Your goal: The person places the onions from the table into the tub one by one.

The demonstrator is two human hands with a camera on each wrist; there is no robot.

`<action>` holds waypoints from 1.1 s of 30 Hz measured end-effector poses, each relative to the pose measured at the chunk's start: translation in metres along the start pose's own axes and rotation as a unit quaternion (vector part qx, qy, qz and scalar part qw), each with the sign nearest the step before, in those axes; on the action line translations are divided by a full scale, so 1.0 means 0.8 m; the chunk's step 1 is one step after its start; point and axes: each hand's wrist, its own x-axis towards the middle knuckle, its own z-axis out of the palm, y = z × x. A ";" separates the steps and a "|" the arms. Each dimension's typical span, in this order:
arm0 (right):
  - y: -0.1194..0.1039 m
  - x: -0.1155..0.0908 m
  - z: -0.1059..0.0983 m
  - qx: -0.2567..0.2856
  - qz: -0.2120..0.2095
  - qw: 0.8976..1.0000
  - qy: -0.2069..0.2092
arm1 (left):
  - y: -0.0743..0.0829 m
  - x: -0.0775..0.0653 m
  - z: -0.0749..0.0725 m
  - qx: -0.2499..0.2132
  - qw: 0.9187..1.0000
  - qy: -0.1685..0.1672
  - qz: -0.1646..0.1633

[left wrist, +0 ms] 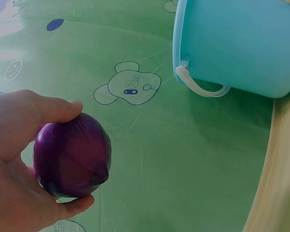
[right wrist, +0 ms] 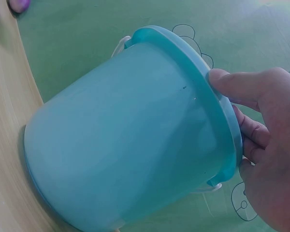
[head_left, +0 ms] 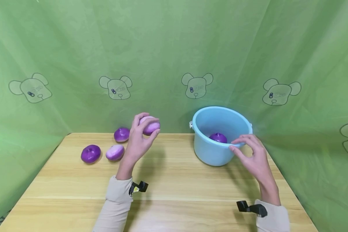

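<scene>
My left hand (head_left: 139, 140) holds a purple onion (left wrist: 72, 157) in the air above the table, thumb on one side and fingers on the other. To the right stands a light blue bucket (head_left: 213, 153), tilted a little toward me, with another purple onion (head_left: 218, 138) inside. My right hand (head_left: 253, 158) pinches the bucket's near rim; in the right wrist view the thumb (right wrist: 232, 84) lies outside the rim and the fingers reach inside. The white handle (left wrist: 200, 87) hangs at the bucket's side.
Left of my left hand, several onions lie on the wooden table (head_left: 174, 206): a dark one (head_left: 91, 153), a paler one (head_left: 115, 152) and one farther back (head_left: 121, 134). A green curtain (head_left: 156, 64) with bear-head drawings rises behind the table and along both sides.
</scene>
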 end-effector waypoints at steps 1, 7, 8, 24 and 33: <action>0.000 0.000 0.000 0.000 -0.001 1.000 0.000 | 0.001 0.000 0.001 0.000 1.000 -0.001 -0.001; -0.001 0.000 0.000 -0.001 0.001 1.000 -0.001 | 0.002 0.001 0.004 0.002 1.000 -0.002 0.006; -0.001 0.000 0.000 0.000 0.001 1.000 -0.001 | 0.002 0.001 0.005 0.001 1.000 -0.002 0.007; 0.003 -0.002 0.002 -0.005 -0.003 1.000 -0.002 | 0.009 0.002 0.016 -0.003 1.000 -0.008 0.022; -0.001 0.001 0.000 0.005 0.004 1.000 -0.003 | 0.012 0.005 0.021 -0.004 1.000 -0.012 0.027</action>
